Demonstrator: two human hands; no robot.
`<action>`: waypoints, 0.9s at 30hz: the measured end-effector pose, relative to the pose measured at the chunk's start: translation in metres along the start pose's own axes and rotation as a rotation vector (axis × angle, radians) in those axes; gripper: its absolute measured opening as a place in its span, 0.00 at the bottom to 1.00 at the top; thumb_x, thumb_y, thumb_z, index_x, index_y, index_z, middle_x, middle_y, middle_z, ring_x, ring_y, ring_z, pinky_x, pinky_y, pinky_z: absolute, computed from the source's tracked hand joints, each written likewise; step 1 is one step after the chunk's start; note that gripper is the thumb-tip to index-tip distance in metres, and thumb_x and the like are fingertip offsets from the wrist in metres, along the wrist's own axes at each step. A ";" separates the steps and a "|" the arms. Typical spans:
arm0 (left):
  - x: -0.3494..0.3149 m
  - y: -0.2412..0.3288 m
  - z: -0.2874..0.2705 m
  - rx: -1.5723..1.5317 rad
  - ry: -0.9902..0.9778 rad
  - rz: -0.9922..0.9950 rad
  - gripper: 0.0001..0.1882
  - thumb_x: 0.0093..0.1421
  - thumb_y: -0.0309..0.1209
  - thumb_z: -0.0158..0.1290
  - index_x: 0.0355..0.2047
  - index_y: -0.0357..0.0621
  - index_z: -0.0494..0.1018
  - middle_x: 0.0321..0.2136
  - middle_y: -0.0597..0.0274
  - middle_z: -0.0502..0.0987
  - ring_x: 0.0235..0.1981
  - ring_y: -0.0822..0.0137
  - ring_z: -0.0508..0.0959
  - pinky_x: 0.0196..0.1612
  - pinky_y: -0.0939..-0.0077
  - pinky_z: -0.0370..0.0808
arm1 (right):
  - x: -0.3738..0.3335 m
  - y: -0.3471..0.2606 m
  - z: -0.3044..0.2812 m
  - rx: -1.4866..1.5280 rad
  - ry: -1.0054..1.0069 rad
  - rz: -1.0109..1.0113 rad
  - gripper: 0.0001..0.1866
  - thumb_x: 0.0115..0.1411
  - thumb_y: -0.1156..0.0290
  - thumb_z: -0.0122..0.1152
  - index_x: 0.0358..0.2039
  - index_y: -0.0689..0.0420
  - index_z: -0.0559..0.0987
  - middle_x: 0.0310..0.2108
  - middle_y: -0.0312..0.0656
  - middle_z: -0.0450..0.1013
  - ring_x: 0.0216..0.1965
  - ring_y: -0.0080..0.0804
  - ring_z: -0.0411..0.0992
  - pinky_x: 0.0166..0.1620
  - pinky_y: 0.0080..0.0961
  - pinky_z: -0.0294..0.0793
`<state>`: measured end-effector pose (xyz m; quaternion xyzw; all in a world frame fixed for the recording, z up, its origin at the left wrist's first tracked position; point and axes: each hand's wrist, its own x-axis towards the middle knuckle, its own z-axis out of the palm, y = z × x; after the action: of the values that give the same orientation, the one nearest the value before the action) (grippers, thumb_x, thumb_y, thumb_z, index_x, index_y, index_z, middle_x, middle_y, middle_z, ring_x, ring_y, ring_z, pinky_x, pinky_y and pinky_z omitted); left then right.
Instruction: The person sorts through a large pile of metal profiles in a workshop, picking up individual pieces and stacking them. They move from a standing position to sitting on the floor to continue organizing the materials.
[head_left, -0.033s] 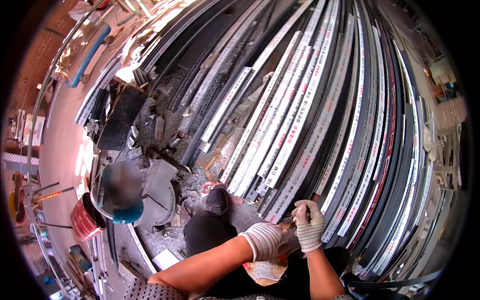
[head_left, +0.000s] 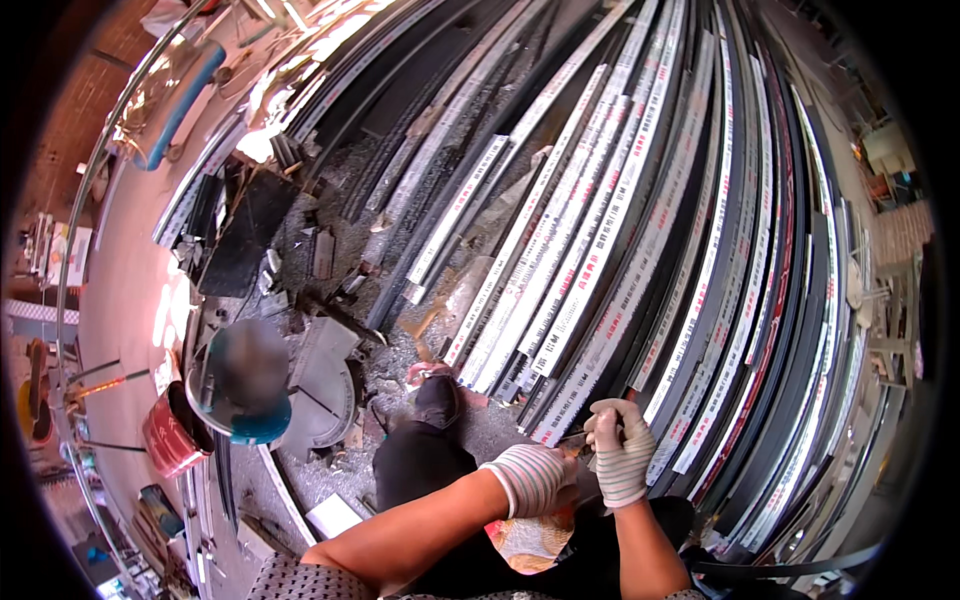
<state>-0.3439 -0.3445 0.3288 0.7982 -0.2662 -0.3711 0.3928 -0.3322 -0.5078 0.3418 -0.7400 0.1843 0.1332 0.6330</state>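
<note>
Both my hands wear white striped knit gloves and meet low in the picture, over my dark trousers. My right hand [head_left: 622,452] is closed around a thin stick-like tool [head_left: 574,435] whose tip points left at the near ends of long metal profiles [head_left: 590,260] wrapped in white printed film. My left hand [head_left: 535,478] is curled into a fist right beside it, touching the right glove; what it holds, if anything, is hidden. A patterned orange cloth [head_left: 525,540] lies under my forearms.
A chop saw with a round grey base [head_left: 325,385] stands to my left among metal shavings and offcuts. A red can [head_left: 170,435] sits further left, a blue pipe [head_left: 175,100] at top left. Dark profiles [head_left: 800,300] fill the right. My dark shoe [head_left: 437,400] rests near the saw.
</note>
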 end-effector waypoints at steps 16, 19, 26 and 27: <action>-0.124 0.012 -0.053 -0.862 0.585 -0.503 0.16 0.68 0.36 0.53 0.48 0.38 0.77 0.32 0.52 0.83 0.33 0.67 0.81 0.41 0.71 0.78 | -0.089 -0.416 0.122 0.764 -1.638 0.828 0.14 0.57 0.76 0.58 0.43 0.70 0.80 0.27 0.50 0.79 0.27 0.36 0.75 0.29 0.35 0.70; -0.183 0.005 -0.075 -0.804 0.734 -0.591 0.15 0.68 0.35 0.53 0.46 0.37 0.78 0.30 0.55 0.82 0.32 0.71 0.80 0.39 0.73 0.78 | -0.114 -0.453 0.160 0.887 -1.638 0.624 0.15 0.58 0.72 0.61 0.41 0.71 0.80 0.33 0.52 0.79 0.35 0.42 0.77 0.34 0.40 0.74; -0.310 -0.040 -0.079 -0.658 0.764 -0.882 0.16 0.66 0.39 0.53 0.44 0.40 0.79 0.29 0.51 0.82 0.32 0.65 0.82 0.40 0.70 0.78 | -0.204 -0.522 0.233 1.466 -0.951 0.224 0.15 0.63 0.77 0.57 0.44 0.78 0.77 0.36 0.65 0.75 0.37 0.60 0.77 0.37 0.50 0.77; -0.322 -0.041 -0.074 -0.644 0.738 -0.915 0.17 0.66 0.40 0.53 0.44 0.40 0.79 0.30 0.51 0.82 0.32 0.64 0.82 0.40 0.69 0.78 | -0.180 -0.530 0.244 1.409 -1.098 0.130 0.15 0.64 0.78 0.56 0.44 0.80 0.76 0.35 0.66 0.74 0.36 0.59 0.77 0.37 0.50 0.77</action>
<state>-0.4663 -0.0594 0.4493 0.7483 0.3748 -0.2636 0.4796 -0.2507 -0.1791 0.8500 0.0004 -0.0638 0.3602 0.9307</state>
